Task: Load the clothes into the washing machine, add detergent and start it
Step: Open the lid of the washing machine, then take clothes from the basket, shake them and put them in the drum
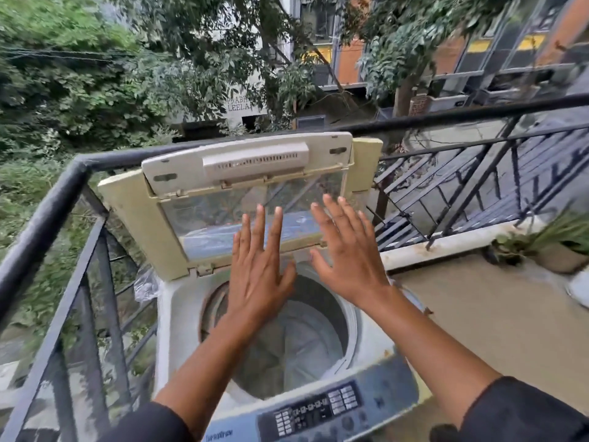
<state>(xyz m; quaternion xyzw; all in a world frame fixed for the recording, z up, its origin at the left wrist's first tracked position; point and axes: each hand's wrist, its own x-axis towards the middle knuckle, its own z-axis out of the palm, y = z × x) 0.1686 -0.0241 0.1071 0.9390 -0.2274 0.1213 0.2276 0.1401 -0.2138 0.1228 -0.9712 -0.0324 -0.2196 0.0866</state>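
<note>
One washer is seen on a balcony, set in the corner of a black railing. Its one lid is folded up and stands open at the back, clear panel facing the camera. One drum is exposed below; no clothes are seen in it, and its inside is partly blurred. One control panel with buttons is seen at the near edge.

Two hands are raised over the drum opening, backs to the camera. The left hand is held flat with fingers straight and close together, nothing held. The right hand is spread wide with fingers straight, nothing held. Both are seen in front of the lid's lower panel; whether it is touched cannot be told. Two dark sleeves are seen at the bottom edge.

One potted plant is seen on the floor at the right. Trees and buildings are seen beyond the railing.
</note>
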